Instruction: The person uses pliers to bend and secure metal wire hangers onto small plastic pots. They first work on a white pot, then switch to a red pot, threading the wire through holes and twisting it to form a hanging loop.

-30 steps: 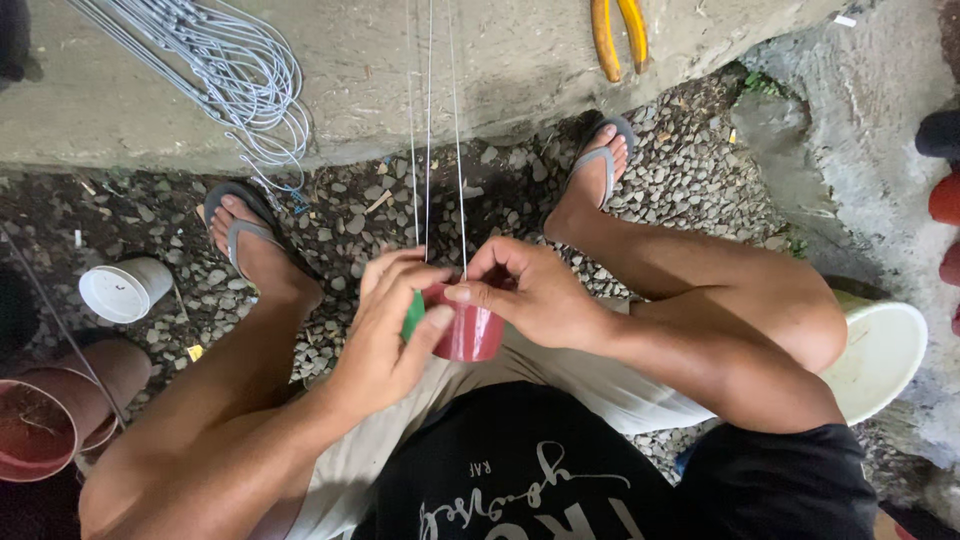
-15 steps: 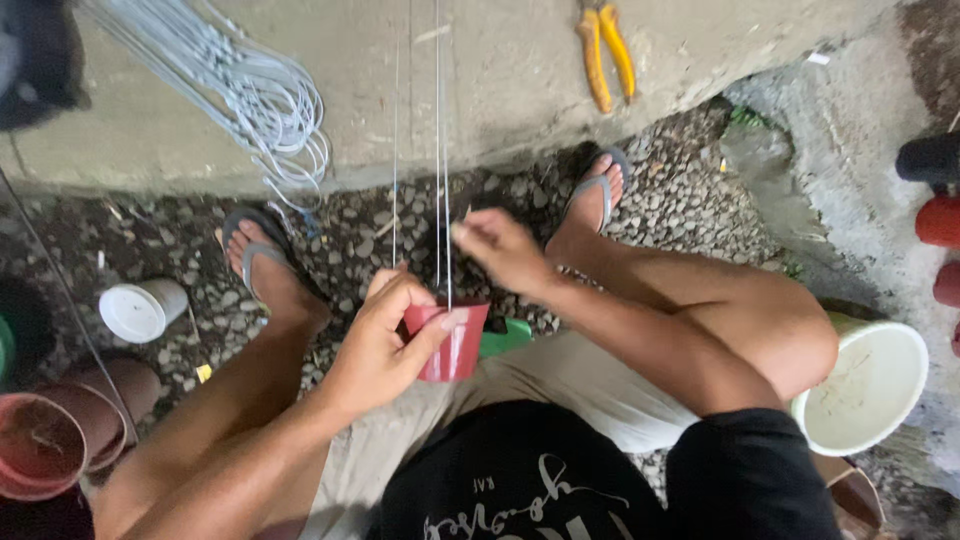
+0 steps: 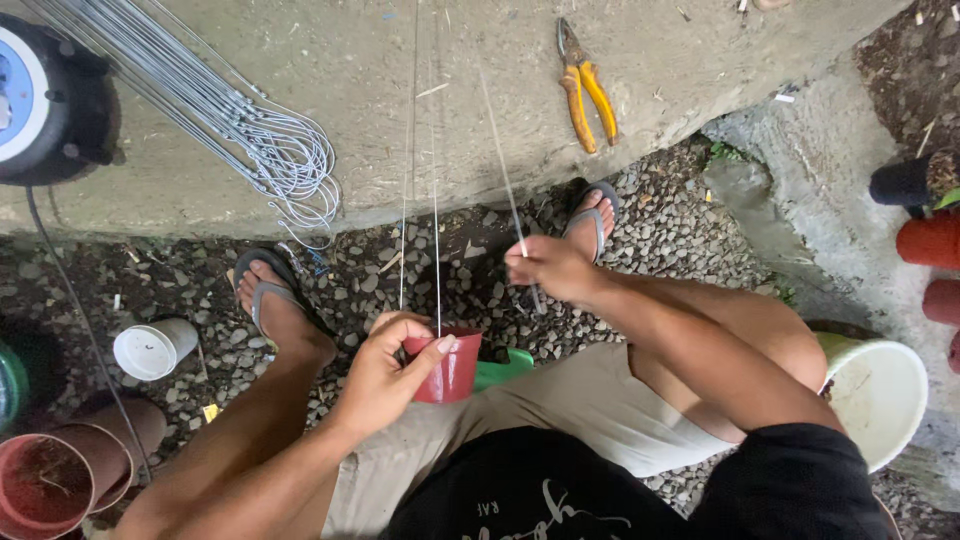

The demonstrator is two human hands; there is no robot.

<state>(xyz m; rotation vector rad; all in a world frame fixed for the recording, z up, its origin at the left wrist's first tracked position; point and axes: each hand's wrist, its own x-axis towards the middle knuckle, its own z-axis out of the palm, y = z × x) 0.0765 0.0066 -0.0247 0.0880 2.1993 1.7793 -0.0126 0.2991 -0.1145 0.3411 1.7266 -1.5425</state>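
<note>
Sitting low, knees apart, seen from above. Left hand (image 3: 385, 375) wrapped around small red pot (image 3: 448, 365), thumb across rim, fingers curled behind; pot kept upright just above the lap so that the wires rising from it stay plumb and within reach. Two thin wires (image 3: 420, 200) running straight up from the pot rim toward the camera, evidently fixed at the rim and drawn taut. Right hand (image 3: 548, 268) raised a little beyond the pot, fingertips pinched on a third wire (image 3: 500, 150), slanting apart from the other two; pinch close to the lower end, presumably for control while steering that end. Whether this wire already touches the pot: cannot tell. Green object (image 3: 505, 368) just behind the pot, mostly hidden, kind unclear.

Beyond the hands, feet in sandals (image 3: 272, 295) planted on gravel (image 3: 680, 230), giving a steady seat. White bucket (image 3: 880, 400) beside the right thigh; white cup (image 3: 150, 348) on its side near the left foot; stacked reddish-brown pots (image 3: 60, 475) at lower left, close by as stock.

Farther off, concrete ledge (image 3: 700, 70) serving as bench: bundle of hooked wires (image 3: 260, 140) laid flat, hook ends toward the sitter for easy picking; yellow-handled pliers (image 3: 585, 85) set down, near the right-hand side. Dark round device (image 3: 45, 100) at far left, cable trailing down over the gravel.
</note>
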